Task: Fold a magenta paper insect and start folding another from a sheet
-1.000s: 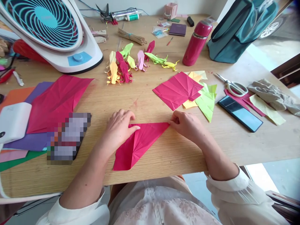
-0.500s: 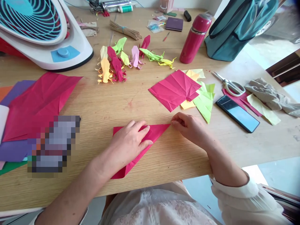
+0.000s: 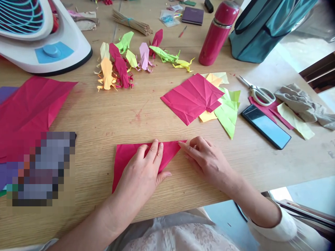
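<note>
A folded magenta paper triangle (image 3: pixel 125 157) lies on the wooden table (image 3: pixel 104 118) near its front edge. My left hand (image 3: pixel 142 174) lies flat on the triangle's middle, fingers stretched out and pressing it down. My right hand (image 3: pixel 206 158) rests at the triangle's right tip, index finger extended along the fold edge, the other fingers loosely curled. Neither hand holds anything lifted.
Creased magenta, yellow and green sheets (image 3: pixel 193 97) lie just beyond. Several folded paper figures (image 3: pixel 123 62) stand further back. Also here: a red flask (image 3: pixel 216 35), teal bag (image 3: pixel 264 28), scissors (image 3: pixel 259 92), phone (image 3: pixel 265 125), grey cloth (image 3: pixel 303 103), white fan (image 3: pixel 39 38), large magenta sheet (image 3: pixel 28 108).
My left hand slid from the triangle's top left onto its middle and flattened. The right hand's pinch at the tip loosened into a pressing finger. The view tilted down.
</note>
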Demonstrator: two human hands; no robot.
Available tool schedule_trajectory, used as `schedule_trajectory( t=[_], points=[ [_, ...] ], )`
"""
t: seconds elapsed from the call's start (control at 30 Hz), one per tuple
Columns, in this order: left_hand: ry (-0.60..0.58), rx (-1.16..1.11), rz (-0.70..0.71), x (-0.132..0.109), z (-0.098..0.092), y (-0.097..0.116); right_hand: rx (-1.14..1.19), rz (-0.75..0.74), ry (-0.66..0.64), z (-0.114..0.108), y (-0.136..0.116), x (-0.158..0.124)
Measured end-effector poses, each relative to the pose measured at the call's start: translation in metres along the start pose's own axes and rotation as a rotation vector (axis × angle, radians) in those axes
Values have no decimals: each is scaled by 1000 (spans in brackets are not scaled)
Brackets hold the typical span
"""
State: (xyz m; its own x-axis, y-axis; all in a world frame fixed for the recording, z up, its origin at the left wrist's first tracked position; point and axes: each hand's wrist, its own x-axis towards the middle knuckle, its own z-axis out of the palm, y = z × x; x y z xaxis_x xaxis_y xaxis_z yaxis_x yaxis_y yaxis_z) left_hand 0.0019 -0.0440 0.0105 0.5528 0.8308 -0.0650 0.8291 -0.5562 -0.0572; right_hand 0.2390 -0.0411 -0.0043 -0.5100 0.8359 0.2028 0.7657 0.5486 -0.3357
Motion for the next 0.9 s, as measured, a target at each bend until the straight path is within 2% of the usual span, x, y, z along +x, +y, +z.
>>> schedule_trajectory(
  t=[0.6, 0.77, 0.9],
  points=[
    [-10, 86, 14, -1, -2, 4, -77, -36, 22, 3, 1, 2],
    [-33, 59, -2, 0, -4, 5, -81, 1, -22, 4, 2, 1],
    [-39, 23, -3, 1, -4, 5, -53, -25, -6, 3, 3, 0]
  ],
)
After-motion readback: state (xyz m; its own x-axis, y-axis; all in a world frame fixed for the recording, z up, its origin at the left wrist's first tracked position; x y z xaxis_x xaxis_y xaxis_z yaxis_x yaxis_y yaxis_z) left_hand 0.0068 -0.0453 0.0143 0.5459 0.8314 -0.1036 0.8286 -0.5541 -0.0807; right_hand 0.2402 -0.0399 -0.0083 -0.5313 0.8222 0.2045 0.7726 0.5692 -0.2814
